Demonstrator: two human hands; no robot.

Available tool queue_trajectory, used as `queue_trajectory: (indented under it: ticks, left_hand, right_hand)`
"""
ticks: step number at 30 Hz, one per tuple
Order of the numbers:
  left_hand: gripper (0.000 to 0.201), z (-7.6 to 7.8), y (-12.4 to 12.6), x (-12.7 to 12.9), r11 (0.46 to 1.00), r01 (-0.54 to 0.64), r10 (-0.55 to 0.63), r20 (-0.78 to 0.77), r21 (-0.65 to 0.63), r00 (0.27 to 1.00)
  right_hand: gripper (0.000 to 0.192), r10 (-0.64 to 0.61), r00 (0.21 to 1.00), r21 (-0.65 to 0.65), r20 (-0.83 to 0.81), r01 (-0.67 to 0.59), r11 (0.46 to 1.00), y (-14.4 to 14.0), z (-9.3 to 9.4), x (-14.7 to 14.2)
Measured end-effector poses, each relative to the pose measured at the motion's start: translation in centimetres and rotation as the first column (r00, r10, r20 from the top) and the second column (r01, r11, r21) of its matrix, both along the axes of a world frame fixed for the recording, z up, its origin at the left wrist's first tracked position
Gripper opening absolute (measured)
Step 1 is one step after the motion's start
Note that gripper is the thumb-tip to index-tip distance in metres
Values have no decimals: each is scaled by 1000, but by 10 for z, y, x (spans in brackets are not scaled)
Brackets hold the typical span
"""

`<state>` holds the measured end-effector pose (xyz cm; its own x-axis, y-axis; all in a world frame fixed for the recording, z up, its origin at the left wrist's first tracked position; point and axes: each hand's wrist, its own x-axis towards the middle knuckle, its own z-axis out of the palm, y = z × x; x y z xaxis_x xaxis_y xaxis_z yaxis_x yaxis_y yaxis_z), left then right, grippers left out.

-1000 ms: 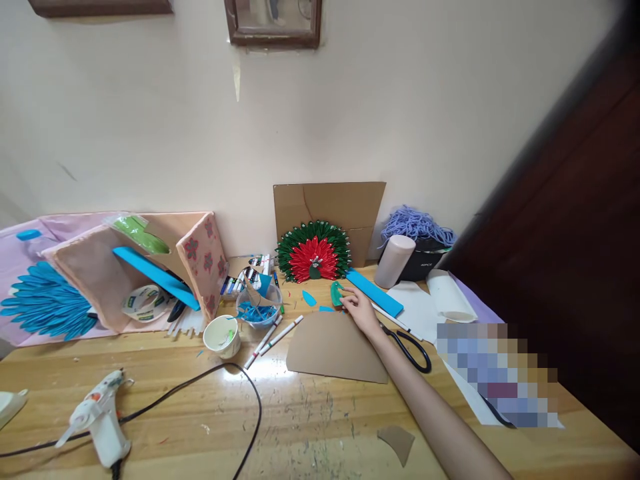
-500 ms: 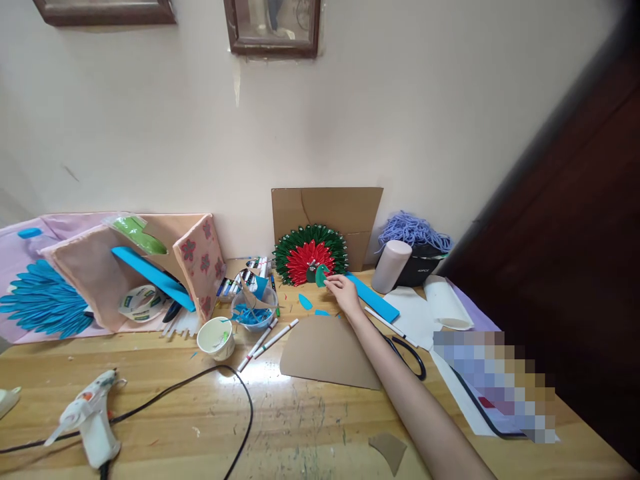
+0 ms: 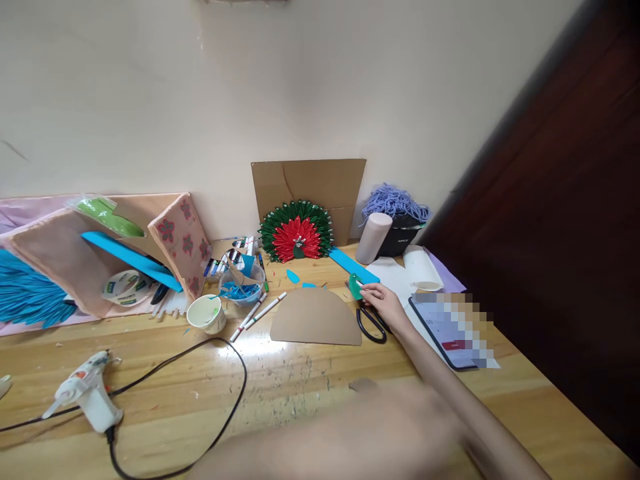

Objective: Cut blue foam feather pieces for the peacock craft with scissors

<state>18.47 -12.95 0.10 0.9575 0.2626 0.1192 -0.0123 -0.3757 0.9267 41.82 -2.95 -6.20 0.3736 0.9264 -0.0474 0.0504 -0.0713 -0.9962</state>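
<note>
My right hand (image 3: 383, 303) is over the right side of the table, its fingers pinched on a small green cut-out (image 3: 355, 287), which looks like a bird's head. A white marker seems to lie at the same fingertips; whether I grip it is unclear. Black-handled scissors (image 3: 373, 325) lie just below this hand. My left hand (image 3: 400, 417) is a blur low in the view, crossing in front of my right forearm. Its fingers cannot be made out. Behind stands a fan of green and red petals (image 3: 299, 233) with a small dark green body.
Half-round cardboard (image 3: 315, 317) lies mid-table, near two markers (image 3: 265, 311) and a paper cup (image 3: 207, 315). A glue gun (image 3: 90, 390) with a looping black cord is at left. A phone (image 3: 445, 333) lies at right, and cardboard (image 3: 310, 180) leans on the wall.
My right hand has moved from the petal fan rightward and nearer, carrying the green cut-out. My left hand has come in from below. The camera view has tilted down and shifted right.
</note>
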Motion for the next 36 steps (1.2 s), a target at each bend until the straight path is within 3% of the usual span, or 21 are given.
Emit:
queue_trajectory:
  ticks: [2,3,4,5,6,10,13,16,20,24,27,30,32,33,35,36]
  left_hand:
    - [43,-5,43,8,983,-174,177,-66,53,982]
    - [53,-10,62,8,949,-296,309,-118,110,944]
    - [66,-16,78,6,853,-432,499,-214,292,840]
    - [81,-22,91,1,760,-473,621,-284,446,730]
    - [93,-29,101,-5,705,-459,681,-334,540,652]
    - [104,-46,116,-31,613,-421,765,-368,669,529]
    - [103,-48,118,-39,508,-499,847,-303,702,437]
    - [108,-48,125,-40,442,-604,893,-263,664,364]
    - [99,-52,142,-47,423,-767,901,-316,482,299]
    - [62,-49,152,-57,535,-840,802,-366,89,472]
    - [49,-39,152,-62,530,-837,790,-282,-135,545]
    - [46,-26,154,-65,423,-868,865,-169,-260,472]
    - [39,-18,155,-67,322,-838,901,-128,-440,413]
    - [32,-14,155,-67,271,-774,903,-127,-573,411]
    - [19,-9,151,-65,180,-511,857,-121,-840,500]
    - [19,-7,147,-63,159,-431,834,-114,-888,540]
  right_hand:
    - [50,-38,999,1,-4,38,999,-17,-2,10]
    - [51,-53,999,2,-7,53,999,-25,-3,13]
    - [51,-66,998,4,-12,66,998,-32,-4,16]
    - [50,-76,997,6,-20,76,997,-38,-5,16]
    - [50,-79,996,5,-34,79,997,-43,-6,16]
    - [47,-28,996,-3,-88,28,1000,-53,-4,5]
    - [44,53,992,-39,-118,-58,998,-58,-1,-10]
    - [40,169,977,-80,-132,-181,980,-62,-2,-23]
    - [38,218,972,-62,-90,-224,973,-65,-8,-31]
    - [36,217,973,-41,-73,-220,975,-64,-8,-28]
    - [34,200,976,-14,-81,-202,979,-64,-5,-26]
    - [33,177,976,36,-126,-173,984,-66,-2,-25]
    - [32,141,973,71,-184,-130,989,-67,0,-25]
    - [32,112,968,86,-226,-95,992,-68,1,-24]
    - [31,70,950,95,-304,-42,995,-70,2,-22]
    - [32,58,938,102,-340,-25,995,-71,3,-22]
